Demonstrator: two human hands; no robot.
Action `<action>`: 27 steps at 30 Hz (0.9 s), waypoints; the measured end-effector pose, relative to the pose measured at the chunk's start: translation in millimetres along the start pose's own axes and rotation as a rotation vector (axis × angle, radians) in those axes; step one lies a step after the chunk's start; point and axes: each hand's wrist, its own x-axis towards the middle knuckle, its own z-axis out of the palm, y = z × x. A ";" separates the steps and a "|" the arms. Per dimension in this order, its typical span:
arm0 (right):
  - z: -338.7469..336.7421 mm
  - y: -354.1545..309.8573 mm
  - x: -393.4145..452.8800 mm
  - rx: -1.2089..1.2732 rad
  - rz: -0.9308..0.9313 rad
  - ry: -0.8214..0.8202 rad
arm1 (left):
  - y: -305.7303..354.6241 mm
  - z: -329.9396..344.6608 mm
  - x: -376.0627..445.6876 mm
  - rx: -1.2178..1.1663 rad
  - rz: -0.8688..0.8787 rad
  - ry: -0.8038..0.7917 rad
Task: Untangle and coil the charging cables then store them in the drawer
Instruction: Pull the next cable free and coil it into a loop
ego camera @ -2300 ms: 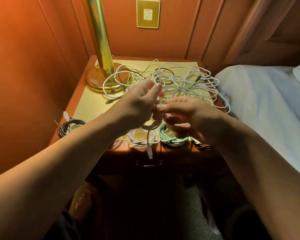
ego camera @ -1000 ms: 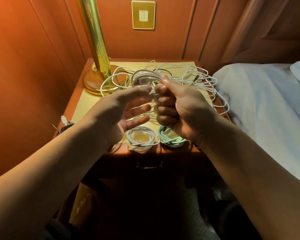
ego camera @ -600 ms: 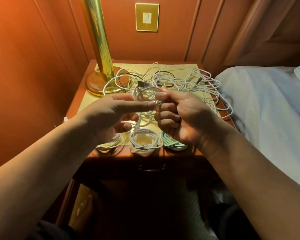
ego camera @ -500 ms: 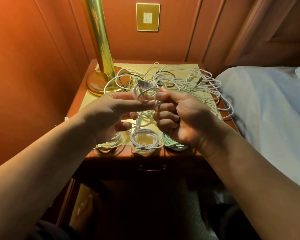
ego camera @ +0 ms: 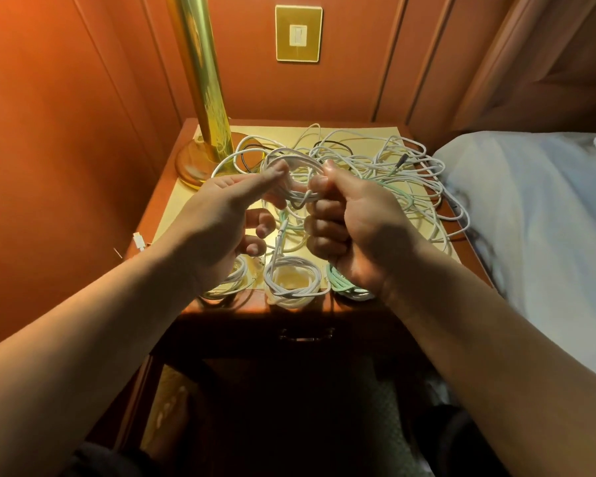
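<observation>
At the nightstand's point(ego camera: 186, 187) front edge, above the closed drawer point(ego camera: 305, 333), lie three finished coils: a white coil point(ego camera: 291, 282) at centre, a second white coil point(ego camera: 233, 282) partly under the left wrist, and a green coil point(ego camera: 341, 287). Above them, the right hand point(ego camera: 355, 228) is fisted around a half-wound white cable point(ego camera: 295, 187), while the left hand point(ego camera: 221, 222) pinches its loop with thumb and forefinger. Beyond sprawls the tangled cable heap point(ego camera: 386, 166), beside a brass lamp point(ego camera: 203, 98).
</observation>
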 end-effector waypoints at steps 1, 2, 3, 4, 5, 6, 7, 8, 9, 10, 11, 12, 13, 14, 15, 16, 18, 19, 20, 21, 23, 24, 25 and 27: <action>2.3 1.8 0.3 -0.049 -0.032 0.004 | -1.3 2.4 -0.4 -0.029 0.001 0.027; 4.0 3.2 0.4 -0.083 -0.055 0.005 | -1.5 4.3 -1.3 -0.059 -0.002 0.045; 5.2 4.5 0.4 -0.103 -0.067 0.002 | -1.0 5.6 -2.2 -0.084 -0.005 0.052; 6.5 5.5 0.1 -0.108 -0.065 -0.005 | -0.7 5.7 -1.9 -0.095 -0.002 0.049; 7.4 6.4 -0.1 -0.097 -0.053 -0.014 | 0.1 5.5 -2.1 -0.093 0.005 0.033; 9.2 7.6 -0.6 -0.069 -0.036 -0.020 | 1.2 5.4 -3.3 -0.093 0.015 0.002; 10.9 8.8 -1.0 -0.030 -0.020 -0.019 | 2.4 5.4 -4.5 -0.118 0.025 -0.048; 12.2 9.8 -1.3 0.015 -0.006 -0.009 | 3.8 5.8 -6.2 -0.163 0.031 -0.115; 12.6 10.7 -0.8 0.058 0.004 0.007 | 5.3 6.2 -7.7 -0.208 0.036 -0.180; 12.7 11.0 -0.7 0.091 0.013 0.021 | 5.9 5.5 -8.2 -0.214 0.049 -0.215; 12.4 11.1 -0.4 0.105 0.016 0.026 | 6.4 4.7 -8.1 -0.164 0.079 -0.208; 12.1 11.1 -0.3 0.092 0.008 0.025 | 6.1 2.9 -7.1 -0.067 0.123 -0.162; 11.3 11.1 0.0 0.051 -0.013 0.025 | 5.1 1.5 -5.8 0.025 0.171 -0.099; 10.5 10.9 0.1 -0.002 -0.045 0.029 | 4.4 0.0 -4.8 0.097 0.220 -0.030; 9.7 10.7 0.4 -0.053 -0.081 0.033 | 3.5 -1.8 -3.4 0.141 0.261 0.034; 9.6 10.4 0.2 -0.096 -0.115 0.035 | 1.7 -3.2 -2.7 0.191 0.317 0.090; 9.2 9.5 0.4 -0.171 -0.171 0.038 | -3.2 -6.6 -1.0 0.429 0.456 0.217; 9.0 9.4 0.8 -0.206 -0.186 0.049 | -5.1 -8.3 0.5 0.603 0.506 0.296; 8.6 9.7 1.6 -0.238 -0.189 0.067 | -4.9 -9.1 0.4 0.756 0.524 0.361; 8.1 10.8 3.1 -0.267 -0.184 0.084 | -3.9 -8.7 -0.8 0.854 0.512 0.390; 8.5 13.2 6.9 -0.330 -0.194 0.102 | -2.9 -7.2 -4.0 0.901 0.461 0.342; 9.4 13.8 8.9 -0.360 -0.219 0.106 | -1.5 -6.5 -5.6 0.895 0.440 0.315; 10.1 13.9 11.7 -0.378 -0.244 0.112 | -0.3 -6.7 -6.3 0.888 0.425 0.297; 12.2 12.4 16.5 -0.388 -0.260 0.129 | 2.6 -9.9 -8.1 0.878 0.419 0.269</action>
